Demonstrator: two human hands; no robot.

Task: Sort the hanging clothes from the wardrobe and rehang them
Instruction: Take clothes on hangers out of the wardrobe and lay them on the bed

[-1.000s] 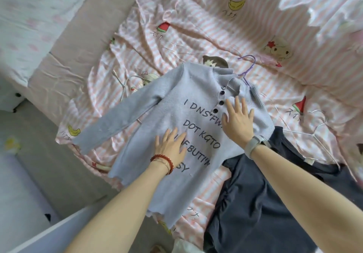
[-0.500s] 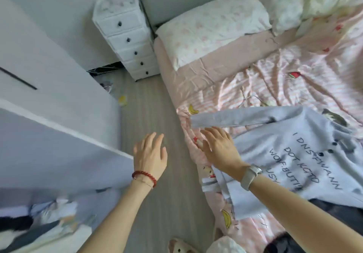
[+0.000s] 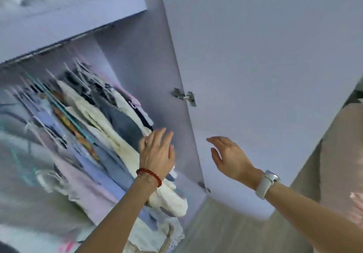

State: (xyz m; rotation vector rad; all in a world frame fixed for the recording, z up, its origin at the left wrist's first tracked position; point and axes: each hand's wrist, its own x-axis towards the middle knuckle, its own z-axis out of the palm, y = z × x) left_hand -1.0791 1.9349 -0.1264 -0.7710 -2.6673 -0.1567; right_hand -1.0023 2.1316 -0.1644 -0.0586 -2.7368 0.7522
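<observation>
1. Scene: an open wardrobe [image 3: 125, 60] fills the left and centre of the view; its door [image 3: 265, 76] stands swung out to the right, with two hinges visible on its inner edge, the upper hinge [image 3: 184, 96] clear, the lower one partly seen near the floor.

2. Task item: the hanging clothes [image 3: 94, 135] are inside the wardrobe, packed close together on a rail [image 3: 53, 47] beneath a shelf [image 3: 68, 17]. Colours seen include cream, blue, lilac, dark and a patterned piece. The view is blurred; an exact count of garments cannot be made, but there are many, well above ten by estimate.

3. Left hand [image 3: 157, 152]: raised in front of the right end of the row, fingers [image 3: 164, 137] spread wide and holding nothing. Whether they touch the fabric cannot be told. A red bead bracelet [image 3: 150, 175] sits on the wrist.

4. Right hand [image 3: 229, 157]: raised before the door's inner face, fingers loosely apart and empty. A white watch [image 3: 268, 181] is on the wrist.

5. Counts: two hands, one door, two hinges, one rail, one shelf.

6. Progress, as a judgement: the rail remains largely full, so most of the sorting is left. The step in hand appears to be a reach for a garment at the right end of the row.

7. Part of a bed [image 3: 341, 164] shows at the far right.
</observation>
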